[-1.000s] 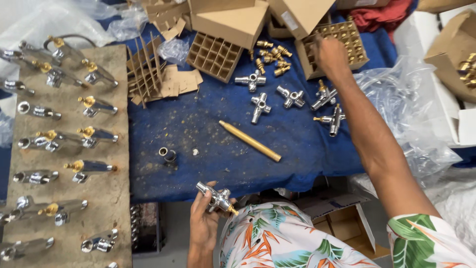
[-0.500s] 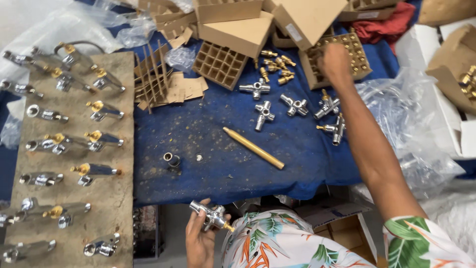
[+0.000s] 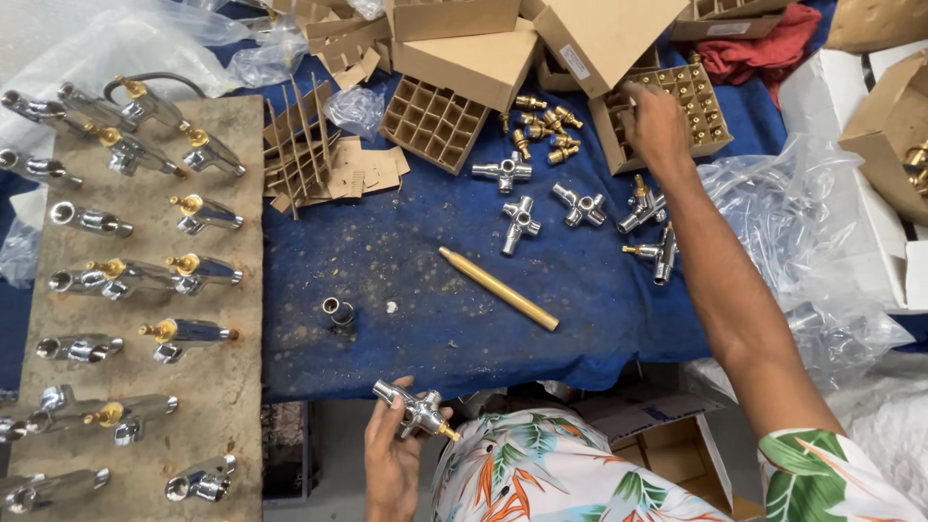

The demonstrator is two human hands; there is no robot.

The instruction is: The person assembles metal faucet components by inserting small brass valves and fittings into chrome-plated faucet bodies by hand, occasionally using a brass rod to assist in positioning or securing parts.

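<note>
The left hand (image 3: 389, 462), at six o'clock near the person's lap, grips a chrome cross-shaped valve body (image 3: 414, 412) with a brass tip at one end — fingers wrapped around its middle, held off the blue cloth (image 3: 406, 251) so the open ends stay reachable. The right hand (image 3: 655, 124) stretches to one o'clock, fingertips bent down into the partitioned cardboard box (image 3: 677, 106) of brass fittings; whether they already pinch one cannot be told.

Just beside that box, at twelve o'clock, about eight loose brass fittings (image 3: 541, 124) lie scattered. Below them five more chrome valve bodies (image 3: 522, 220) rest on the cloth, two at the right already carrying brass tips. One brass rod (image 3: 498, 288) lies diagonally at the centre, with one short chrome sleeve (image 3: 337, 311) to its nine o'clock. On the grey board (image 3: 145, 387) at nine o'clock, roughly sixteen finished chrome taps (image 3: 188, 333) lie in rough rows, kept apart from the loose parts.
</note>
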